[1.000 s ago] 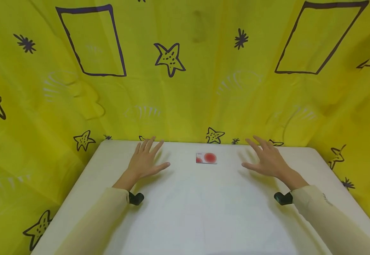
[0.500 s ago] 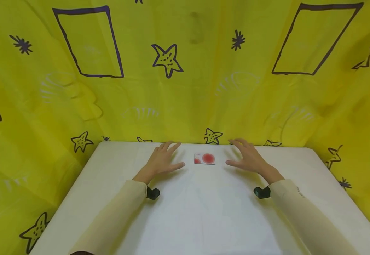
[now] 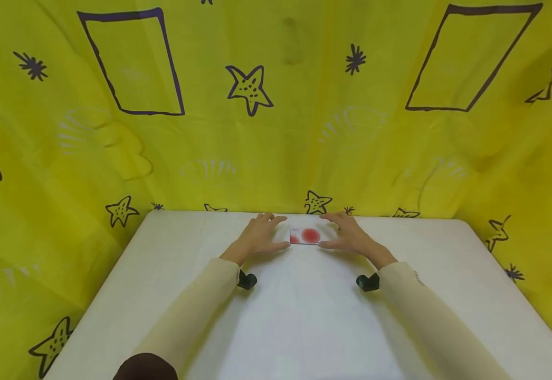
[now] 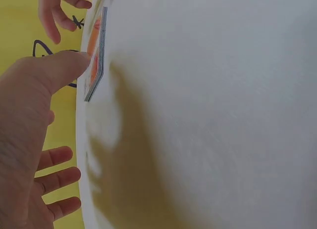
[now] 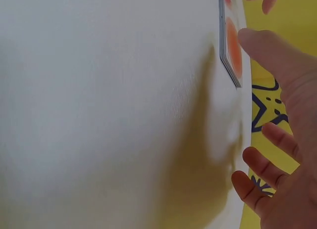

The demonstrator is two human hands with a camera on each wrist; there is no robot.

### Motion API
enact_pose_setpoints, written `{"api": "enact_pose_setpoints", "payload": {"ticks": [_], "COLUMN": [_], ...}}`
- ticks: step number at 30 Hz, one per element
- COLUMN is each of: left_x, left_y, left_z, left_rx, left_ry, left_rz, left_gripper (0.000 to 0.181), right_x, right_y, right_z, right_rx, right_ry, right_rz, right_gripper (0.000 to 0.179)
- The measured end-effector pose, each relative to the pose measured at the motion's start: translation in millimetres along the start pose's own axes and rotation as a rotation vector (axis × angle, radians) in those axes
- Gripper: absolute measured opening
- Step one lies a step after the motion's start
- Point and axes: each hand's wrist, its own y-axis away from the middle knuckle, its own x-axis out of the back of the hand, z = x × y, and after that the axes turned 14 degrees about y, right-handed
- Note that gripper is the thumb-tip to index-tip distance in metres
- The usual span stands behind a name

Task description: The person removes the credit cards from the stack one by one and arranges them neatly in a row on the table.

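A small flat white rectangle (image 3: 304,236) printed with red circles lies near the far edge of the white table (image 3: 300,316). In the wrist views its edge shows several thin layers, like stacked cards or a folded leaflet; which one I cannot tell. My left hand (image 3: 258,236) is at its left end, thumb and fingers spread apart. On the opposite end my right hand (image 3: 351,236) mirrors it. Both thumbs reach the near corners, the index fingers lie farther back. Whether the thumbs touch the rectangle is unclear. Neither hand grips it.
A yellow curtain (image 3: 276,148) with drawn stars and frames hangs right behind the table's far edge and along both sides. Dark wrist-worn devices (image 3: 368,283) stick out inward from the sleeves. A dark brown rounded shape (image 3: 145,368) shows at the bottom edge.
Both hands have moved inward from either side, closing in on the ends of the printed rectangle, which stays where it lay. The brown shape has come into view at the bottom.
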Motion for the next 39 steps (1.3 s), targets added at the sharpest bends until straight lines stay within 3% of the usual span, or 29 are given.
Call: {"api": "enact_pose_setpoints", "payload": {"ticks": [16, 39], "left_x": [-7.1, -11.0], "left_y": [-17.0, -22.6], "left_z": [17.8, 17.7], "left_rx": [0.0, 0.03], "left_ry": [-0.003, 0.001], "left_rz": [-0.062, -0.084], "left_gripper": [0.061, 0.044], "right_x": [-8.8, -7.3], "right_y": [-6.7, -9.7], "right_z": [-2.5, -8.9], "right_rx": [-0.019, -0.087], "right_ry": [0.002, 0.02], "right_rz": [-0.047, -0.119], "right_gripper": [0.058, 0.047]}}
